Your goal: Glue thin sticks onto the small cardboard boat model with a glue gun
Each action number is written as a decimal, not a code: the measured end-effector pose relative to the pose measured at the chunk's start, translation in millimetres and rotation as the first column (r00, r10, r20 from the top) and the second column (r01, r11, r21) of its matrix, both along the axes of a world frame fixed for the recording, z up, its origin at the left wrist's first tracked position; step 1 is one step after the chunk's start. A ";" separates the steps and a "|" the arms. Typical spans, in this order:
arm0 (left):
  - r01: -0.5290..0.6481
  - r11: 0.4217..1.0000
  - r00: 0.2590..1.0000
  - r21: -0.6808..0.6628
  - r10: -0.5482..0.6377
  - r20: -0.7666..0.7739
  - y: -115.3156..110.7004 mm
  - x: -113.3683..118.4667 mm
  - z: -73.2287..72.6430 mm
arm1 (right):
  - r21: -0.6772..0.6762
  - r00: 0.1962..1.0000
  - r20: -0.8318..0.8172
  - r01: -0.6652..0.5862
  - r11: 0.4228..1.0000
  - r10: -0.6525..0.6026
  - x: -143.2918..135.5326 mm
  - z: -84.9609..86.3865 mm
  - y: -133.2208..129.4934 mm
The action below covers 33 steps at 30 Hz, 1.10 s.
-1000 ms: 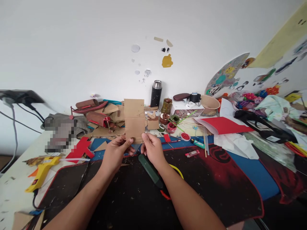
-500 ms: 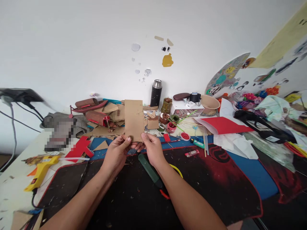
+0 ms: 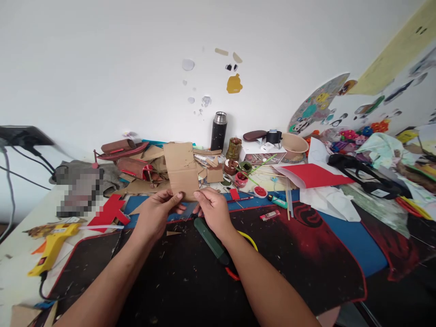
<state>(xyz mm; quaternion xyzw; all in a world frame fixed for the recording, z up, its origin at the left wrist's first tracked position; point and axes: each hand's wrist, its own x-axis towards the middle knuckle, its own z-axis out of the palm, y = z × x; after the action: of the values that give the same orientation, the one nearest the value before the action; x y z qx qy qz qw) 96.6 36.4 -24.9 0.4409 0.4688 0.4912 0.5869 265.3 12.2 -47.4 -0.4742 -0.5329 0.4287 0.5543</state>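
Note:
A rectangular piece of brown cardboard (image 3: 182, 168) stands upright between my two hands, with a faint crease running across its middle. My left hand (image 3: 158, 206) pinches its lower left corner, thumb on the near face. At the lower right corner my right hand (image 3: 211, 206) grips the same piece between thumb and fingers. Below the right hand, a dark green tool handle (image 3: 209, 238) lies on the black mat (image 3: 177, 281), partly covered by my forearm. A small cardboard scrap (image 3: 173, 233) lies near my left wrist.
A yellow glue gun (image 3: 54, 247) lies at left beside cut red card (image 3: 111, 213). Behind are cardboard scraps, a black flask (image 3: 219, 131) and open paint pots (image 3: 241, 179). Red paper (image 3: 315, 175) and a black strapped item (image 3: 361, 175) lie to the right.
Both hands have shifted slightly left with the cardboard, which now leans a little to the left and shows a crease across it. The camera view has moved slightly too.

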 end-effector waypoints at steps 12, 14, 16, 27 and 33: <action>-0.016 0.999 0.999 0.048 0.018 -0.041 -11.7 20.7 -10.8 | -0.111 0.991 -0.100 0.082 0.990 -0.093 -2.9 -1.4 2.3; -0.013 0.999 1.000 0.037 0.013 -0.015 -12.7 21.3 -8.7 | -0.110 0.991 -0.097 0.084 0.990 -0.095 -2.4 -1.6 2.9; 0.000 0.999 1.000 0.035 0.001 -0.029 -12.8 18.8 -4.7 | -0.130 0.994 -0.083 0.064 0.989 -0.075 -1.0 -1.8 3.3; -0.006 0.995 0.983 0.099 0.024 -0.181 -9.6 5.4 3.6 | -0.148 0.997 -0.077 -0.022 0.989 0.011 -0.5 -3.1 1.6; 0.031 0.999 0.990 0.036 -0.025 -0.137 -11.7 8.7 -2.6 | -0.183 0.992 -0.102 0.051 0.982 -0.071 1.3 -2.8 4.0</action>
<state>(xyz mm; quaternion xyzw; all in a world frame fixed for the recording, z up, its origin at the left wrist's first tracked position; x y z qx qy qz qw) 105.3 24.7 -27.5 0.4911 0.4924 0.4603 0.5518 266.6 16.2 -50.2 -0.5146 -0.4462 0.4831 0.5501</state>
